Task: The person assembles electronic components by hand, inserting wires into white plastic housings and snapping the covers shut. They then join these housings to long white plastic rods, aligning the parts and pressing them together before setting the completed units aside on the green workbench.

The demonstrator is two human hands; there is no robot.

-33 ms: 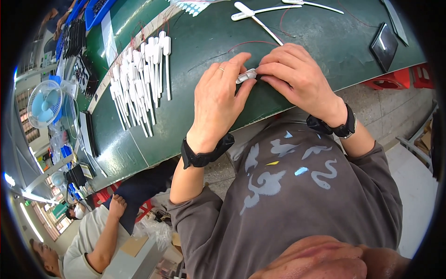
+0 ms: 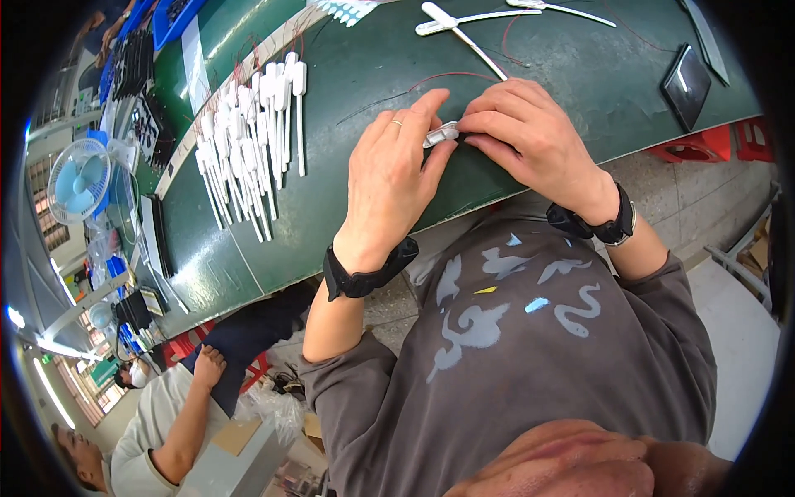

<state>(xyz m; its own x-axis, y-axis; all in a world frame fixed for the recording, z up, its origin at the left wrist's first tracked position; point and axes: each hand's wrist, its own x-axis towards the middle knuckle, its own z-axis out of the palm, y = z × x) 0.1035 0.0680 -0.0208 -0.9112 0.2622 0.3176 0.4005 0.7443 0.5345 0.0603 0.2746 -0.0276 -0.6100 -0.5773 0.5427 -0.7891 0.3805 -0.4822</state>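
Barely anything has shifted since the earlier picture: both hands keep the same pinch at the near edge of the green bench [image 2: 530, 50]. The left hand [image 2: 389, 178] curls thumb and forefinger onto the small white part [image 2: 440, 132], and the right hand [image 2: 534, 137] closes on its other end, seemingly over a dark piece, though fingers hide it. A thin red wire [image 2: 451, 76] trails away behind. Work on the joint looks ongoing, not finished. White sticks [image 2: 248, 145] lie in a row to the left.

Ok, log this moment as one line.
left hand: pinches small white part | right hand: pinches same part | surface: green table | beside: row of white sticks
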